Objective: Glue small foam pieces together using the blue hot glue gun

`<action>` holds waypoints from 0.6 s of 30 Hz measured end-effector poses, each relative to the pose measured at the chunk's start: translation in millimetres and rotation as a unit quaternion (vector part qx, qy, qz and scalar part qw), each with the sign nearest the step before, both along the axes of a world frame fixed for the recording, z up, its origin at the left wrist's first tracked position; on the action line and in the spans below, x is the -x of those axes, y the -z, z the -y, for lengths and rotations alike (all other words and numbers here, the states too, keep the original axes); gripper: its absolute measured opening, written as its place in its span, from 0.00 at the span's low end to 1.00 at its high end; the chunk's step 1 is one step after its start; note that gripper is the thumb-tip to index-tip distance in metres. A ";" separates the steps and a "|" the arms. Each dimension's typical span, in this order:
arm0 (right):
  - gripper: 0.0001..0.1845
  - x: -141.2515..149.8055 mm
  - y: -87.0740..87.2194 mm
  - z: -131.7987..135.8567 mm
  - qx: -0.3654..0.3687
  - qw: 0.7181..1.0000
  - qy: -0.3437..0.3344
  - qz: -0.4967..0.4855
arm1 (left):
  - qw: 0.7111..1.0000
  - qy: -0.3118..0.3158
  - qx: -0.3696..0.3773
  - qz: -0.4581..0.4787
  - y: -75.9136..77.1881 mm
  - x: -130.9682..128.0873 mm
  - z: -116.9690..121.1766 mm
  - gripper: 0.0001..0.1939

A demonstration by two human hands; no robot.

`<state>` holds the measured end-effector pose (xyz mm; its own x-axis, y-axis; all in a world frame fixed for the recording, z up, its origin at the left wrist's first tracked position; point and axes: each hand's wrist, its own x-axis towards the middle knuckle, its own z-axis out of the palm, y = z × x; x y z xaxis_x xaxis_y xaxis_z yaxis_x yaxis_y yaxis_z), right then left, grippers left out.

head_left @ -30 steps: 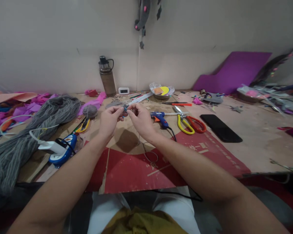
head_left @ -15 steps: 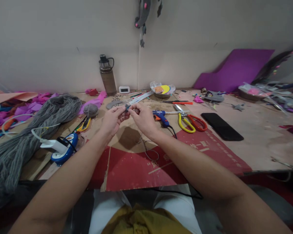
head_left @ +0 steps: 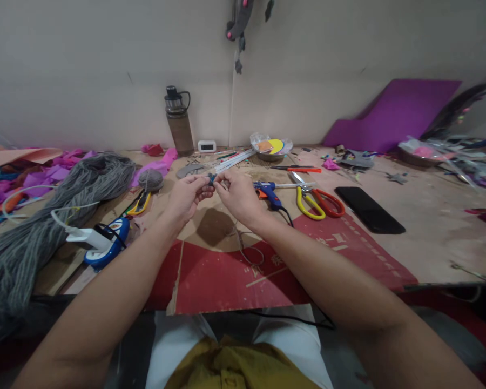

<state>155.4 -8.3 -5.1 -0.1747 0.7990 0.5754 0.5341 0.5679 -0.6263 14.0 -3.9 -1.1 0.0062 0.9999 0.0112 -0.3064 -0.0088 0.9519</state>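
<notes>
Over the middle of the cluttered counter (head_left: 437,224), the left hand (head_left: 189,198) and right hand (head_left: 238,199) meet, both with fingertips pinching a small blue-grey piece (head_left: 211,179), mostly hidden among the fingers. I'd judge the work on it to be under way and unfinished, since it is held up and not yet laid down; what has been done to it, I cannot tell from where I stand. A loose loop of cord (head_left: 251,256) lies below on the red cardboard (head_left: 227,289), and whether it joins the piece is hidden. As for room, the cardboard between the forearms is mostly bare down to its near edge, so pulling back looks easy. Rightward it is tighter: the glue gun (head_left: 269,196) lies just beside the right hand, then the scissors (head_left: 305,188) and the phone (head_left: 369,209), with open surface farther on. Leftward, the yellow cutter (head_left: 141,204) and yarn ball (head_left: 151,180) crowd that side, while the bottle (head_left: 179,128) stands behind, near the wall.
</notes>
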 end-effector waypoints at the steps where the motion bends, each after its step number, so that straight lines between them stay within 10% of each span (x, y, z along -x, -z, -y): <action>1: 0.05 -0.2 0.2 -0.2 -0.006 1.000 0.001 0.007 | 1.000 0.002 0.002 -0.002 -0.3 0.1 0.1 0.07; 18: 0.03 -1.5 -0.4 1.8 -0.016 0.999 0.018 -0.026 | 0.989 -0.051 -0.083 -0.113 7.5 0.4 -1.9 0.04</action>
